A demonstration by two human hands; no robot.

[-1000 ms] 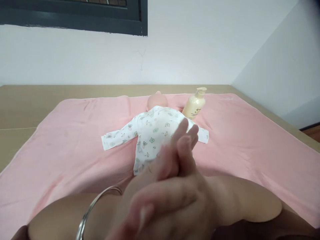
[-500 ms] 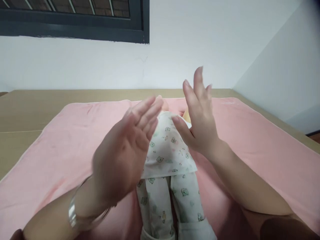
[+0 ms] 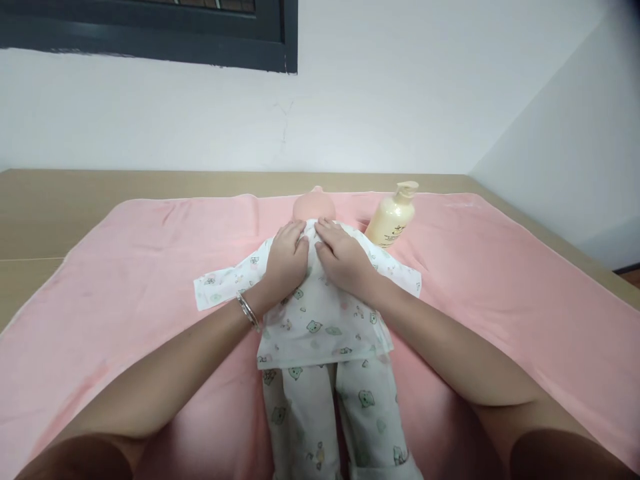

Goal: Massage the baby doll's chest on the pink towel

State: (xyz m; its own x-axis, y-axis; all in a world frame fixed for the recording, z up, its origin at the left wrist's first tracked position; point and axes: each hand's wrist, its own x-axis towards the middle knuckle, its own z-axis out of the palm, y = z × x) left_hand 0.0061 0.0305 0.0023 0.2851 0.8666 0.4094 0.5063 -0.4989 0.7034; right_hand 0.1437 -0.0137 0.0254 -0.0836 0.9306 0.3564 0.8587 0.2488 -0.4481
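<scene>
A baby doll [image 3: 313, 205] in a white patterned top [image 3: 325, 327] and matching trousers [image 3: 367, 407] lies stretched out, head at the far end. Both palms rest on the upper part of the top, just below the head. My left hand [image 3: 287, 260], a silver bangle at its wrist, lies flat on the left side of the chest area. Beside it my right hand [image 3: 345, 260] lies flat too, thumbs close together. Neither hand grips anything. Parts of the top under the hands are hidden.
A cream pump bottle [image 3: 393, 217] leans at the doll's upper right. Pink cloth [image 3: 475, 287] covers much of the wooden surface [image 3: 55, 207]. A white wall [image 3: 380, 87] with a dark window frame [image 3: 200, 50] rises behind.
Both hands have come down from the air above the doll onto its upper body. The pump bottle and sleeves, largely hidden before, now show. The view has tilted slightly downward.
</scene>
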